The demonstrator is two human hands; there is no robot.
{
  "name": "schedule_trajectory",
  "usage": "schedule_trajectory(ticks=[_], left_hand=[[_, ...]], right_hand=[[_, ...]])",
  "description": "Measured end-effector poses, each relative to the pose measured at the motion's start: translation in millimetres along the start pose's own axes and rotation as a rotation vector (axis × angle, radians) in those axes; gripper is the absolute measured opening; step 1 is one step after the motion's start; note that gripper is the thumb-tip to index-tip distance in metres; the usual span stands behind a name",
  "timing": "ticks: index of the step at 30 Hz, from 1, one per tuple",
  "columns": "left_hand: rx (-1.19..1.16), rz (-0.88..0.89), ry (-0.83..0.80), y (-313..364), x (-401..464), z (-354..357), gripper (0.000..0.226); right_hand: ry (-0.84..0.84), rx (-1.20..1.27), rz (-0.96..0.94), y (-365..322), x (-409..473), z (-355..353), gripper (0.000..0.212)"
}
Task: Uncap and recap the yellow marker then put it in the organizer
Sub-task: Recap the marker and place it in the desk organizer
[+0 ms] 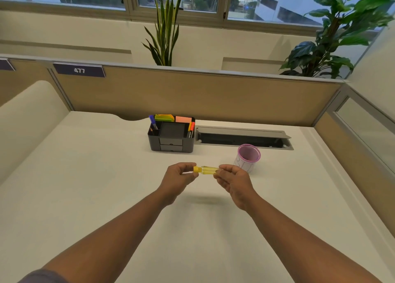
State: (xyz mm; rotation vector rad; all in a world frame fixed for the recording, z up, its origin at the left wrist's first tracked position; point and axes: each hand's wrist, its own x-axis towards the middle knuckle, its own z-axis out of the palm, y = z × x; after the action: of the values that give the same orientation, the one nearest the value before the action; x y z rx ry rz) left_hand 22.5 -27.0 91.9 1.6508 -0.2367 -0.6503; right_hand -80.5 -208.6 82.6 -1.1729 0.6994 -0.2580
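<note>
Fingers [218, 168] of both hands are pinched on the yellow marker [208, 170], held level above the desk [85, 176]. Judged light, rigid, smooth plastic; best gripped at cap [197, 169] and barrel ends.

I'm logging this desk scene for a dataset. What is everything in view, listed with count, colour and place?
yellow marker: 1, yellow, held level above the desk between both hands
organizer: 1, black, back centre of the desk, holding pens and sticky notes
blue pen: 1, left compartment of the organizer
orange marker: 1, right compartment of the organizer
mesh cup: 1, pink, right of the organizer
cable tray: 1, grey, open, set into the desk behind the cup
desk: 1, white
plants: 2, green, behind the partition
number plate: 1, dark, reads 477, on the partition
left hand: 1, gripping the marker's capped end
right hand: 1, gripping the other end
</note>
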Motion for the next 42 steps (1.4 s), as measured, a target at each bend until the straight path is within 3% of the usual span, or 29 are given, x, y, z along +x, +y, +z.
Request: schedule_trajectory(ticks=[6, 12, 30, 39, 42], left_hand=[[0.074, 0.023, -0.036, 15.3, -9.9, -1.8, 0.034], [0.081, 0.053, -0.051, 27.3, -16.6, -7.6, 0.024], [0.158, 0.116, -0.01, 29.1, -24.8, -7.3, 0.027], [0.267, 0.079, 0.002, 16.3, 5.2, -18.8, 0.028], [0.474, 0.065, 0.065, -5.7, 18.9, -26.8, 0.04]], right_hand=[[-0.076, -0.039, 0.005, -6.7, -4.5, 4.4, 0.016], [-0.114, -0.134, -0.016, -16.3, -7.6, 7.7, 0.016], [-0.115, -0.306, -0.021, -22.8, -13.1, 14.4, 0.007], [-0.199, -0.777, -0.068, -22.4, 15.3, 35.5, 0.012], [-0.163, -0.836, -0.099, -23.1, 28.0, 42.6, 0.014]])
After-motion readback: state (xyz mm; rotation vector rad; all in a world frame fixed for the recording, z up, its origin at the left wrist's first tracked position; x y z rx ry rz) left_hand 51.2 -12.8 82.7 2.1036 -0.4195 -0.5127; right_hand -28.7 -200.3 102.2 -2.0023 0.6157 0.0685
